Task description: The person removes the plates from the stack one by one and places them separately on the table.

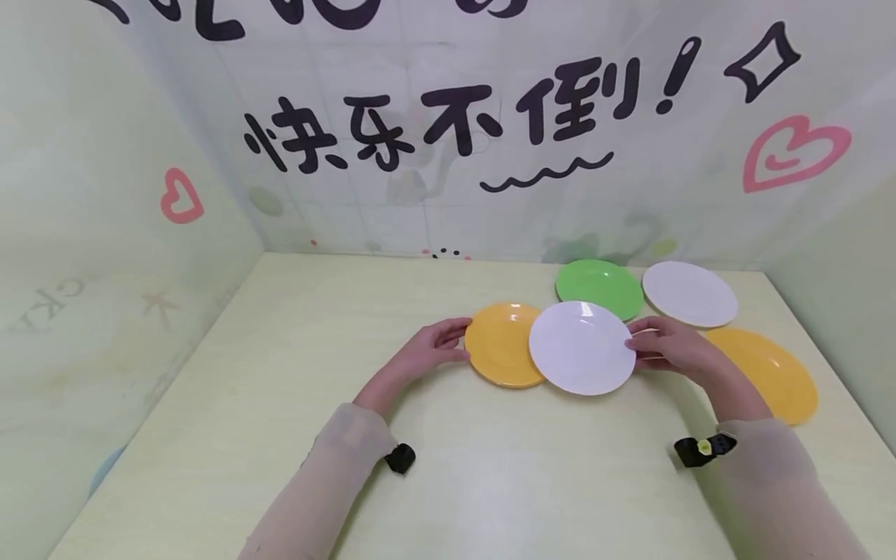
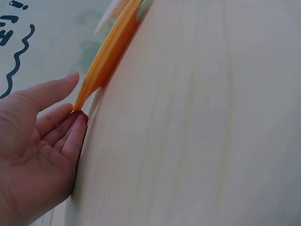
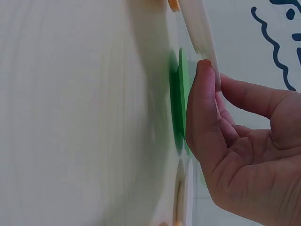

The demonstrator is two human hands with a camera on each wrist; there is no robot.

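A white plate (image 1: 582,348) is pinched at its right rim by my right hand (image 1: 668,346), thumb on top and fingers beneath. The right wrist view shows this white plate (image 3: 201,33) tilted and raised off the table, its left part overlapping an orange-yellow plate (image 1: 500,346) in the head view. At that plate's left rim is my left hand (image 1: 442,342). In the left wrist view, the fingertips touch the rim of the orange plate (image 2: 107,56) from below, while the thumb (image 2: 56,92) stands apart from it.
Behind the white plate lies a green plate (image 1: 595,288); a second white plate (image 1: 689,294) is at the back right corner. Another orange plate (image 1: 777,373) lies under my right forearm, partly hidden. Printed cloth walls (image 1: 434,210) border the pale table (image 1: 294,334).
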